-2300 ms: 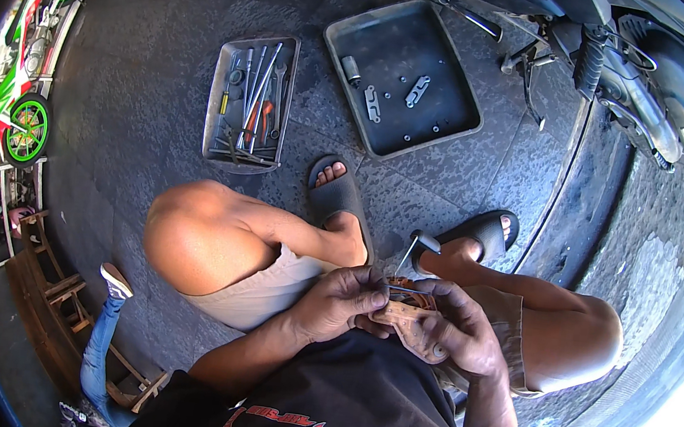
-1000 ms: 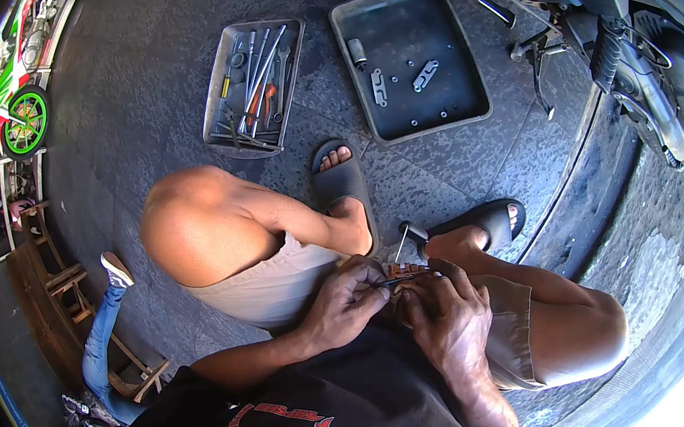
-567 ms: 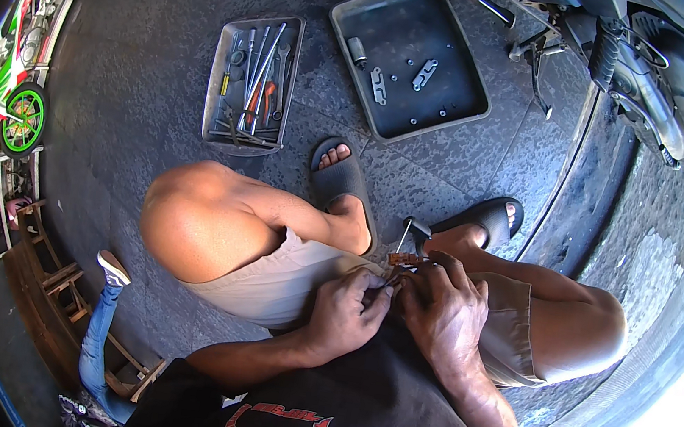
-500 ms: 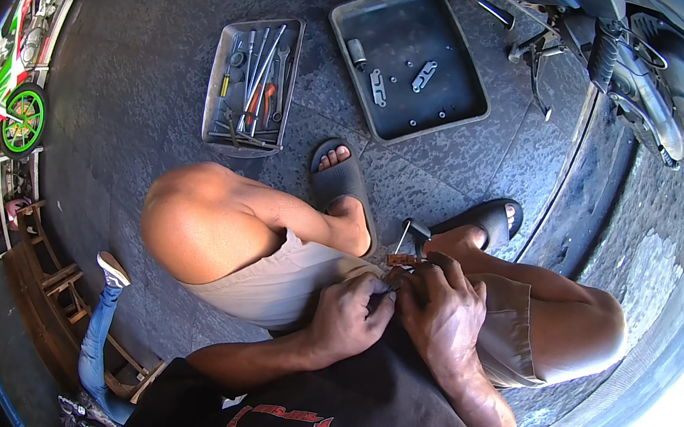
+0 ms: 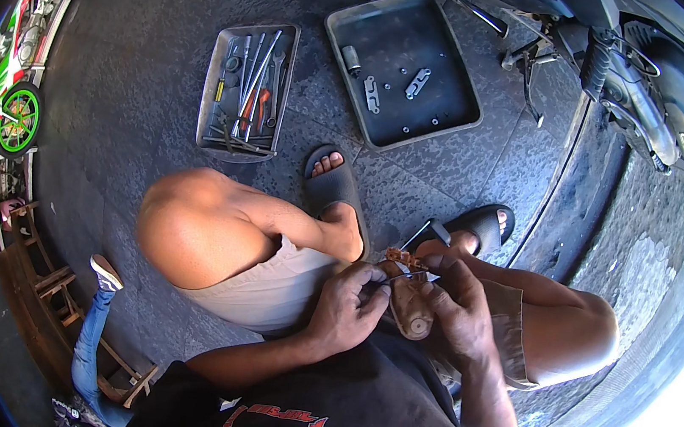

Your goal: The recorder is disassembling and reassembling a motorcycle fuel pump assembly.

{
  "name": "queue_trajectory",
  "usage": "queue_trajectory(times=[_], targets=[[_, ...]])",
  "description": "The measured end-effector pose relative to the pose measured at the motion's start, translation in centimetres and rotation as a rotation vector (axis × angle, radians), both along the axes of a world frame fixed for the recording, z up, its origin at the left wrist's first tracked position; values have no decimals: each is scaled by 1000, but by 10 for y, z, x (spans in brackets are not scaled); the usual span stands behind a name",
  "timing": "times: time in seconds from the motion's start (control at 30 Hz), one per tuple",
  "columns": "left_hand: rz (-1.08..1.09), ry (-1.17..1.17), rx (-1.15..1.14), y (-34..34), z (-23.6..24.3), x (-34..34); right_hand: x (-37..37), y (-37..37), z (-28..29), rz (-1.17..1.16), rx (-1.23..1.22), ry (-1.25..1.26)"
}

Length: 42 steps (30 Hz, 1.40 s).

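Above the lap (image 5: 290,288), a worn brown part (image 5: 411,314) is gripped by the right hand (image 5: 460,307); a thin rod (image 5: 403,276) is pinched by the left hand (image 5: 348,301). In a dark tray (image 5: 407,34) on the floor (image 5: 135,94), a flat metal plate (image 5: 371,95) is laid near the left edge.

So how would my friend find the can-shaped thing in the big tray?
On the floor, right of the narrow tool tray, is a bigger dark tray. Near its left edge sits a stubby grey cylinder, above a flat plate. Its can shape sets it apart from the flat plates and tiny round bits.
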<state>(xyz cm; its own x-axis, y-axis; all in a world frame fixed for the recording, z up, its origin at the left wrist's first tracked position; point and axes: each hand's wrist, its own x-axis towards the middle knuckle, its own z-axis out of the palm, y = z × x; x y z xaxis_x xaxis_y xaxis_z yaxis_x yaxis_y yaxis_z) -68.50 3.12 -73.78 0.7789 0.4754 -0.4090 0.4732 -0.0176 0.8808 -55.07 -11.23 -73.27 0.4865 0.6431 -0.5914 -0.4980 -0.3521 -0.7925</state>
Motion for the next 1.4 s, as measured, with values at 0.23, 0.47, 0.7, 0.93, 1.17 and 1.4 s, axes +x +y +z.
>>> queue_trajectory(times=[0.23,0.47,0.7,0.93,1.17,1.4], targets=[[63,115,-261,3,-3,4,-21,3,-17,-324,-39,146],[159,13,-269,-5,-26,5,-18,-1,-24,-330,-56,97],[141,37,-578,-3,-28,21,-12,-5,-43,-139,-82,-355],[-250,-252,-491,-15,-47,21,-4,-1,-22,-308,-128,-11],[-226,-182,-15,6,-23,34,22,18,20,-93,-39,-392],[-316,-211,242,23,5,47,39,15,27,-136,30,82]])
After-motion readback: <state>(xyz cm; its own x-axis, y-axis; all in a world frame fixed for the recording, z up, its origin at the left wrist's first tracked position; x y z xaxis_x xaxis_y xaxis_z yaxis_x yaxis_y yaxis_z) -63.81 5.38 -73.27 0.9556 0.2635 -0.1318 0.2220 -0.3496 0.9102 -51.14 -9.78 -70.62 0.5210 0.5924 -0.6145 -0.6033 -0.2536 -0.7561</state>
